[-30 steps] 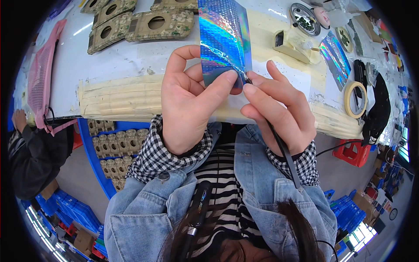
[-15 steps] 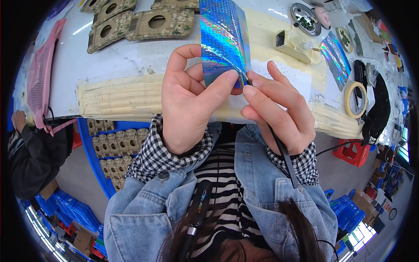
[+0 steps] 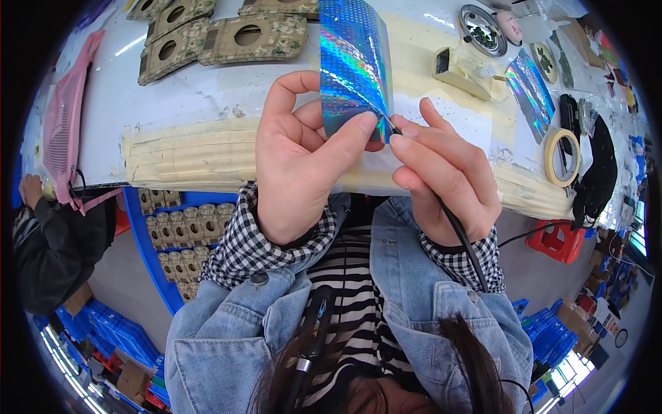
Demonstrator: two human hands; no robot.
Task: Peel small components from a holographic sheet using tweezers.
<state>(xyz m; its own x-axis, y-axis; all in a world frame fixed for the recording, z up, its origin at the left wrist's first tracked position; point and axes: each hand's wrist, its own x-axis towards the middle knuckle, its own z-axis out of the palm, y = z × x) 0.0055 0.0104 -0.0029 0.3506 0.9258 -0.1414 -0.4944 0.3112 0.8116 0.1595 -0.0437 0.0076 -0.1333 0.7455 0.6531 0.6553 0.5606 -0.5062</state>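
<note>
A shiny blue holographic sheet (image 3: 353, 62), patterned with rows of small dots, stands up over the table's near edge. My left hand (image 3: 296, 155) pinches its lower part between thumb and fingers. My right hand (image 3: 452, 172) is closed on slim black tweezers (image 3: 466, 250), whose rear end slants down past my wrist. Their fine tip meets the sheet's lower right edge, close to my left thumb. Whether a small piece sits at the tip is too small to make out.
Camouflage-patterned shell parts (image 3: 254, 40) lie at the back left; more fill a blue tray (image 3: 148, 238) below the table edge. At right are a tape roll (image 3: 552, 159), a round metal dish (image 3: 463, 21), a cream block-shaped holder (image 3: 458, 74) and another holographic sheet (image 3: 529, 93). A person's sleeve (image 3: 62, 231) shows far left.
My right hand has shifted slightly right, drawing the tweezers' tip to the sheet's edge and turning them to look thinner. The sheet has tilted a little in my left hand.
</note>
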